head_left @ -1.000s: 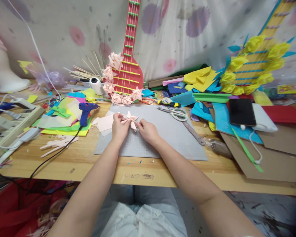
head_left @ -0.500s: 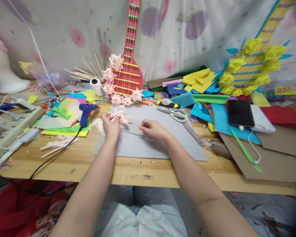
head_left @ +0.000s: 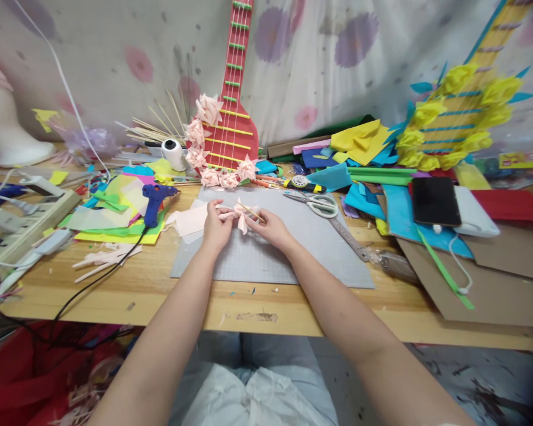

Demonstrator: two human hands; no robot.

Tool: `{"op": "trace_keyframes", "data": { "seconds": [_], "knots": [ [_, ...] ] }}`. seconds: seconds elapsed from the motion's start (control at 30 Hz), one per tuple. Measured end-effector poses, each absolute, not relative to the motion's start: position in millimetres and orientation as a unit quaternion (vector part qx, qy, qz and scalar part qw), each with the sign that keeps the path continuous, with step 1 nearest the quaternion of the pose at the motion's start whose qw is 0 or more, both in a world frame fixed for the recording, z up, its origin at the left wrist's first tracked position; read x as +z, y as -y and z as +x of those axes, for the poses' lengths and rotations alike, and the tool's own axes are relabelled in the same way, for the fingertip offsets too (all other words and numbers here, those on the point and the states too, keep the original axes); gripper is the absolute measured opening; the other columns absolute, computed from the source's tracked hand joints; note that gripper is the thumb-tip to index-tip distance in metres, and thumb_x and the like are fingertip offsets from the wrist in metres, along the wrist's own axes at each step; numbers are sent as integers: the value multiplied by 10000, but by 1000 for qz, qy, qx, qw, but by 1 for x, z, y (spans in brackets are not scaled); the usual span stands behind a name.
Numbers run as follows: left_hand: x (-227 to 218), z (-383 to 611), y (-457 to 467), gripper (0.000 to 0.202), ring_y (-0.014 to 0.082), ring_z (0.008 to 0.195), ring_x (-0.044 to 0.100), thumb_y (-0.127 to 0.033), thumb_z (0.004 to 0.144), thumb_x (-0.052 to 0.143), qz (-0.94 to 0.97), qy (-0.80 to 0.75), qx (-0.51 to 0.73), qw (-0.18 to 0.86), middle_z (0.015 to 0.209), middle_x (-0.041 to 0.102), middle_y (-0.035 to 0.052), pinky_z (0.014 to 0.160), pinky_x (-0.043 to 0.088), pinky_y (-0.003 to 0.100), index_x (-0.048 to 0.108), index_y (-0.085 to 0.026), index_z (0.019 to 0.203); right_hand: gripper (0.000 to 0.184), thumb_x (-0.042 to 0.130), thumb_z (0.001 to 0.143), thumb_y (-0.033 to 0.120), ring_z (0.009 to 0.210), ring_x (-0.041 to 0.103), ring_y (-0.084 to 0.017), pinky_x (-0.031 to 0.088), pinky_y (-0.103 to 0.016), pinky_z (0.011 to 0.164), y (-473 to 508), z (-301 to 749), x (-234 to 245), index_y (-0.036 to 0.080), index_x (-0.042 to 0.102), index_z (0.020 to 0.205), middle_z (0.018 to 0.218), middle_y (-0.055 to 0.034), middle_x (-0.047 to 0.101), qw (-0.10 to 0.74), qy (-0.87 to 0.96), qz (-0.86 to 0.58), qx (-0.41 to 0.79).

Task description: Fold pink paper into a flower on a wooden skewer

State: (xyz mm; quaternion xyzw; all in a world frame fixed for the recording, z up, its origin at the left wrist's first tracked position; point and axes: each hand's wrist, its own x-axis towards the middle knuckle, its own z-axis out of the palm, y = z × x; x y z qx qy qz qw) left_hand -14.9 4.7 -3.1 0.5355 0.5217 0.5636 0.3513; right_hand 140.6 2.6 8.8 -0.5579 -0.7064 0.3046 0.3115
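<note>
Two hands meet around one small pink paper flower point(head_left: 240, 216), held between them and just above the grey cutting mat point(head_left: 293, 254); we cannot tell whether it touches the mat. Our left hand point(head_left: 217, 228) is closed on the flower's left petals, thumb and fingertips pinched on the paper. Our right hand point(head_left: 272, 228) is curled shut at the flower's right side and pinches a wooden skewer point(head_left: 251, 211) that slants across the top of the bloom. Whether the skewer passes through the paper or only lies against it is too small for us to make out.

We judge the step in hand to be working the skewer against the flower, either to shape the petals or to seat a stem. The next move would call for a light, steady left pinch so the petals do not crush. It would also need fine control of the skewer's tip from the right fingers.

Just beside our left hand lie pale pink paper pieces point(head_left: 189, 222). Further left a blue glue gun point(head_left: 153, 201) rests on a pile of coloured paper sheets point(head_left: 115, 219). Beyond our right hand sit white-handled scissors point(head_left: 320, 205). A ruler point(head_left: 349, 238) runs off the mat's right edge. Straight past both hands a red paper guitar point(head_left: 235, 133) leans on the wall, with matching pink flowers point(head_left: 208, 109) along its left side. Well to the right, a black phone point(head_left: 435, 201) lies on blue paper.
</note>
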Motion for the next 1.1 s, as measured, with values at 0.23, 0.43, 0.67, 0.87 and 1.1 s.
{"op": "trace_keyframes", "data": {
  "seconds": [0.23, 0.43, 0.67, 0.87, 1.1],
  "knots": [
    [-1, -15, -3, 427, 138, 935, 528, -110, 603, 592, 523, -555, 609, 219, 1012, 511, 56, 803, 438, 267, 417, -205, 981, 355, 434, 723, 515, 552, 410, -83, 272, -190, 506, -8, 140, 1, 177, 540, 706, 600, 43, 504, 327, 691, -581, 281],
    [6, -7, 7, 385, 115, 770, 532, -250, 628, 633, 612, -536, 551, 185, 846, 524, 12, 734, 449, 271, 417, -193, 941, 325, 464, 713, 504, 555, 432, -85, 281, -195, 514, -9, 143, -1, 188, 541, 696, 612, 45, 529, 344, 676, -596, 264],
    [-5, 4, 6, 339, 123, 806, 580, -321, 678, 599, 634, -500, 506, 304, 899, 588, 35, 700, 471, 260, 421, -198, 939, 297, 450, 741, 482, 609, 485, -98, 313, -200, 544, -11, 144, -2, 202, 551, 730, 686, 31, 581, 350, 689, -576, 266],
    [-7, 0, 2, 268, 137, 822, 603, -320, 733, 542, 612, -519, 506, 318, 903, 635, 43, 692, 474, 260, 463, -200, 959, 285, 493, 718, 454, 574, 493, -93, 335, -203, 547, -11, 143, -4, 225, 503, 888, 741, 39, 587, 369, 665, -594, 262],
    [-6, -1, 2, 288, 125, 727, 608, -337, 702, 578, 598, -566, 503, 262, 813, 645, 11, 645, 458, 241, 480, -212, 941, 199, 443, 756, 351, 587, 499, -107, 296, -204, 528, -5, 143, 6, 242, 578, 855, 660, 36, 581, 324, 709, -596, 195]
  ]
}}
